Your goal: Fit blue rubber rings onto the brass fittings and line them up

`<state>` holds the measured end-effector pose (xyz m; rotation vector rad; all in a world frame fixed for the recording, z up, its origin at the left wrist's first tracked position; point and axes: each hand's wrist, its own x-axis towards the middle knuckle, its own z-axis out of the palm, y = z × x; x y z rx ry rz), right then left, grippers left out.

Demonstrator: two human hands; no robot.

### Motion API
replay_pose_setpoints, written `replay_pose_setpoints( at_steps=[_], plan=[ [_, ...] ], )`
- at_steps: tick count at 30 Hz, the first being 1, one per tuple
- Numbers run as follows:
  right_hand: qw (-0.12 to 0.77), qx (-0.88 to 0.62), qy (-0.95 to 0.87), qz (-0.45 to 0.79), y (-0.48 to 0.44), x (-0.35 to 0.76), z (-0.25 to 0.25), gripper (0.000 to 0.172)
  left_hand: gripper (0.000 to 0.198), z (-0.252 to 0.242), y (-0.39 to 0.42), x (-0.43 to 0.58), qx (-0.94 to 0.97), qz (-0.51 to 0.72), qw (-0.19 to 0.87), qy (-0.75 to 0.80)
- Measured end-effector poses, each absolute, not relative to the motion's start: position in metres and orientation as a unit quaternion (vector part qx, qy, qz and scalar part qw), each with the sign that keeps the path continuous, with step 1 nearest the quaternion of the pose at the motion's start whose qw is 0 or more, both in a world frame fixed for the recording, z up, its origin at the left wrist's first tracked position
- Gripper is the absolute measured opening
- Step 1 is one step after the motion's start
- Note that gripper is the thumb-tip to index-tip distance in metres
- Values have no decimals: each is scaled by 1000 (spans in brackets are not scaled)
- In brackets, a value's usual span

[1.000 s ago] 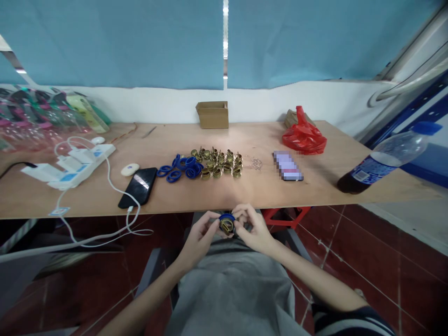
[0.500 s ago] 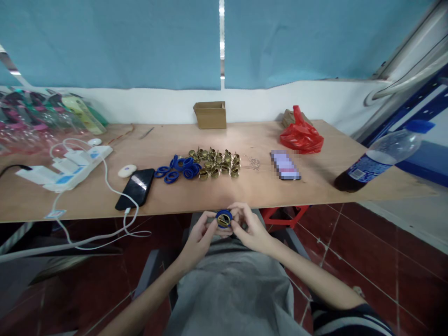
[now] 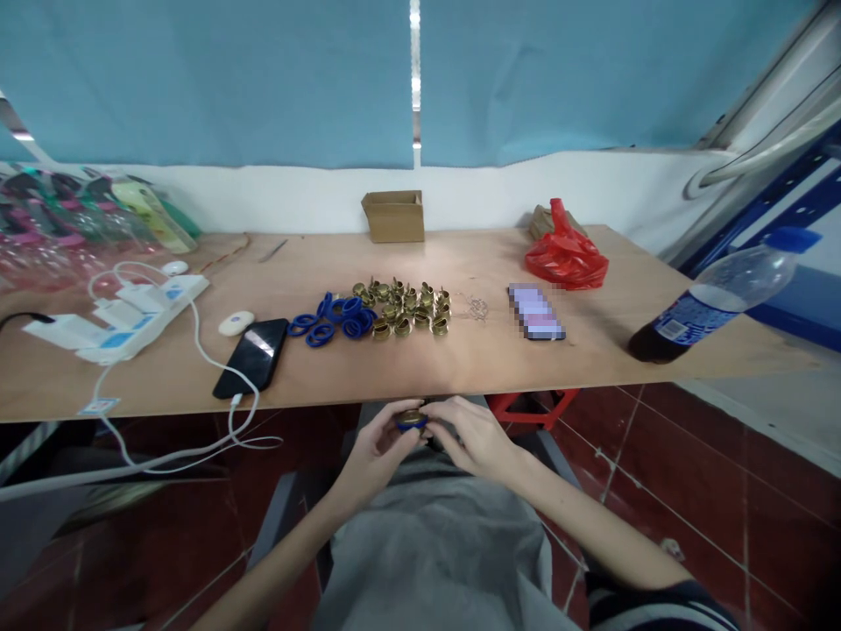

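In front of my lap, just below the table's edge, I hold a round brass-coloured part (image 3: 411, 416) with a blue ring (image 3: 415, 427) around its lower side. My left hand (image 3: 378, 445) pinches it from the left between thumb and fingers. From the right, the fingertips and thumb of my right hand (image 3: 474, 438) close on its other side, partly covering it. On the table beyond lie a pile of similar brass-coloured parts (image 3: 403, 326) and, left of them, several loose blue rings (image 3: 320, 334).
A black phone (image 3: 253, 358) and a white power strip (image 3: 131, 324) with cables lie left. Thin wire pieces (image 3: 477, 307), a second phone (image 3: 535, 311), a red plastic bag (image 3: 566, 258) and a leaning drink bottle (image 3: 696, 315) are right. A cardboard box (image 3: 396, 217) stands behind.
The brass part with its blue ring has tilted, from its open face showing to a flatter, side-on view. It has shifted slightly left and down, and my right fingers reach further over it.
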<state>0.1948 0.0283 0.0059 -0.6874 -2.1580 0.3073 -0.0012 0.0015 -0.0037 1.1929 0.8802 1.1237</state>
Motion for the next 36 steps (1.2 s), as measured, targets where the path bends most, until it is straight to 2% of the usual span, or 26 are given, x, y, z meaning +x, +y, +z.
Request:
replay_pose_setpoints(
  at_steps=[5,8,11,15,19,23,31,36],
  plan=[
    [422,-275,-856,117,32,203,11,33,44,-7,4,-6,515,494,581,391],
    [432,-392,-811,49,52,224,17,21,48,-2,9,-12,518,492,573,402],
    [340,-554,-758,61,91,250,25,15,44,7,19,-15,531,500,544,415],
    [246,-635,-728,82,147,272,33,17,38,22,44,-12,579,491,502,415],
    [159,-660,-731,74,178,270,36,16,39,41,77,-9,653,449,466,394],
    [118,-665,-734,71,186,262,35,9,36,65,114,-8,736,378,420,374],
    [15,-637,-768,65,194,261,34,11,34,89,172,9,799,293,377,365],
    [11,-602,-792,97,205,271,51,9,35,81,192,13,802,298,369,362]
  ],
)
